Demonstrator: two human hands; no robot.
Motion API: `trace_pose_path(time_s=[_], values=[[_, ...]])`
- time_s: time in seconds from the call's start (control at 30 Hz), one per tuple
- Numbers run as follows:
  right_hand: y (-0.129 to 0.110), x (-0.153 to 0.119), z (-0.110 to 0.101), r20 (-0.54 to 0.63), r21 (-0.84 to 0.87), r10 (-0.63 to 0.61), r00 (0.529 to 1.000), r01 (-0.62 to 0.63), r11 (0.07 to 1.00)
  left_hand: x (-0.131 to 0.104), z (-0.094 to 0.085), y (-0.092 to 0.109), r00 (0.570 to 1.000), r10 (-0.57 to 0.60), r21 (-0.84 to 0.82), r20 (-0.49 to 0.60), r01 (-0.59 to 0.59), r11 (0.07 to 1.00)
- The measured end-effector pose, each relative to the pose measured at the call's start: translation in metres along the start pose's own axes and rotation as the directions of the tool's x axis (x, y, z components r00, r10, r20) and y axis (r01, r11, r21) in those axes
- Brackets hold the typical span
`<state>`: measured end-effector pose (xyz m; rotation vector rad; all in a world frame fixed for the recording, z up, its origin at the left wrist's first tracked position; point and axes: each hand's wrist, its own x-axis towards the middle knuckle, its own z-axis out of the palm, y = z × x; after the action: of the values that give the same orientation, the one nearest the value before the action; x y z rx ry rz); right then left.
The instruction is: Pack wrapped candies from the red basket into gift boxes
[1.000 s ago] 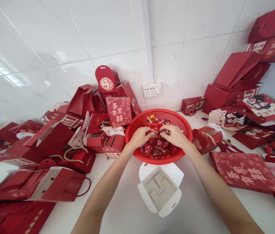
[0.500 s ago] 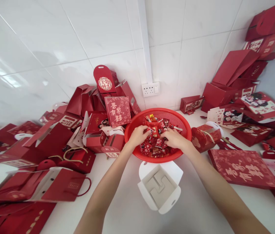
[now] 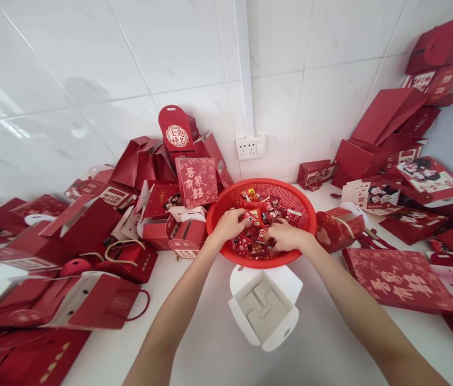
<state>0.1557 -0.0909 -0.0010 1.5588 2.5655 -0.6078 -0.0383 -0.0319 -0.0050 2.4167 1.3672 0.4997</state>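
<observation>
A round red plastic basket (image 3: 304, 206) holds a heap of red-wrapped candies (image 3: 259, 249), and both my hands are inside it. My left hand (image 3: 230, 224) is on the heap's left side, its fingers closed on a wrapped candy (image 3: 252, 216). Over the right side, my right hand (image 3: 286, 236) curls its fingers down among the candies; its fingertips are hidden, so what they grip is unclear. Just in front of the basket, between my forearms, stands an open white carton (image 3: 266, 311) with its flaps spread and only its folded bottom showing inside.
Red gift boxes and bags crowd the left side, including a corded bag (image 3: 105, 300) and an upright patterned box (image 3: 197, 181). More red boxes (image 3: 365, 158) pile up at right, near a flat patterned box (image 3: 401, 279). A power socket (image 3: 250, 147) is on the tiled wall behind.
My right hand has moved slightly down and left, deeper among the candies. My left hand stays nearly in place on the heap. The view has shifted a little.
</observation>
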Motion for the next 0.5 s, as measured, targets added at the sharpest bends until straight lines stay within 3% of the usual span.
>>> trace_pose_path(time_s=[0.23,0.37,0.5], values=[[0.0024,-0.0017,-0.0037,-0.13,0.036,0.139,0.982,-0.135,0.99,-0.0002,-0.0007,-0.0001,1.0,-0.014,-0.016,-0.009,0.014,1.0],[0.0045,-0.0017,-0.0026,-0.11,0.078,0.153,0.982,-0.145,0.986,-0.0003,-0.0009,-0.001,1.0,-0.019,-0.023,-0.015,0.019,1.0],[0.0082,-0.0011,-0.0007,-0.181,0.186,0.173,0.968,-0.139,0.973,0.0003,0.0001,-0.0029,1.0,-0.022,-0.038,-0.019,0.021,0.999]])
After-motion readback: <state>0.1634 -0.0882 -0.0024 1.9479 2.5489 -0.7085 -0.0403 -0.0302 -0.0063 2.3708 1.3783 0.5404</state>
